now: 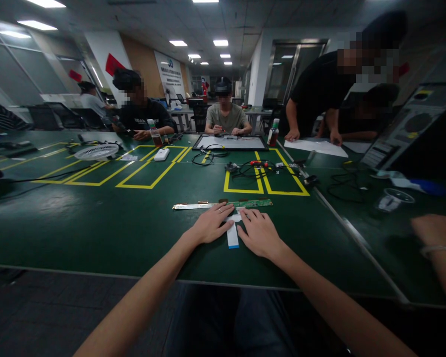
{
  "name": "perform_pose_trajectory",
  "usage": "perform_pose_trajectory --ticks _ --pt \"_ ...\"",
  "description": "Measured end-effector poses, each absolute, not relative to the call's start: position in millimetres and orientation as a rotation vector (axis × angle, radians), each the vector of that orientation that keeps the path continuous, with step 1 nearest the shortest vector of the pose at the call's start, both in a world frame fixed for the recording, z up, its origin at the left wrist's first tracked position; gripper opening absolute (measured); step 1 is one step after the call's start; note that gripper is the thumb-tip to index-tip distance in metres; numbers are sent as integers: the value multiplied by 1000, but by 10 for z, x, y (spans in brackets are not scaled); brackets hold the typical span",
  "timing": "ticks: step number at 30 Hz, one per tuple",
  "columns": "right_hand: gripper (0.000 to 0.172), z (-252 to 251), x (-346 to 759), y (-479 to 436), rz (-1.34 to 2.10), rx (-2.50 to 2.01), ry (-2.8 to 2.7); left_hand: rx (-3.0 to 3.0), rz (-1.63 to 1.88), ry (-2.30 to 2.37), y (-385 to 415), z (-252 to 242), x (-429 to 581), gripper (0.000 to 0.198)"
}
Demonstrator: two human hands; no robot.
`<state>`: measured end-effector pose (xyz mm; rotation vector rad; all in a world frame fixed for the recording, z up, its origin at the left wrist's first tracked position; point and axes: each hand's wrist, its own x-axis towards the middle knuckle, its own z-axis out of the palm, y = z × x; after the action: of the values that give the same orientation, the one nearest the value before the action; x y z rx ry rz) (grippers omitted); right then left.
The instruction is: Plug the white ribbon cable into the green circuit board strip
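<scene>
In the head view, a long, narrow circuit board strip, silvery at left and green at right [254, 203], lay at the centre of the frame on the dark green counter [96, 233]. Its long axis ran across the picture, the right end slightly higher. Below it, a flat white ribbon cable with a blue end [232, 236] ran roughly upright in the frame, the blue end pointing to the bottom edge.

The left hand [210, 223] lay flat, fingers extended over the board's middle, thumb apart. The right hand [262, 232] had its fingertips at the cable's upper part; whether they pinched it could not be told.

The hands hid part of the board and cable, and their join was unclear. At the right edge, another person's blurred hand [436, 230] was cut off.
</scene>
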<state>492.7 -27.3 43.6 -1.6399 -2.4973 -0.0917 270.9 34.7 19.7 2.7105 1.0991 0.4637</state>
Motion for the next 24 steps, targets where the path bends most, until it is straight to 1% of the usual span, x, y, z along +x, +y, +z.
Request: perform_pose_trajectory --ticks 15,17,21,24 --pt "62 413 4954 -229 -24 -1661 -2428 2749 434 1094 304 220 2712 65" --pt "64 418 4971 -233 31 -1677 -2411 2753 434 1096 306 215 2712 66" --pt "73 444 5050 -310 122 -1656 -2403 2757 422 1111 323 214 2705 66" --pt "69 431 5210 -450 128 -1627 -2415 2758 438 1117 327 227 2688 63"
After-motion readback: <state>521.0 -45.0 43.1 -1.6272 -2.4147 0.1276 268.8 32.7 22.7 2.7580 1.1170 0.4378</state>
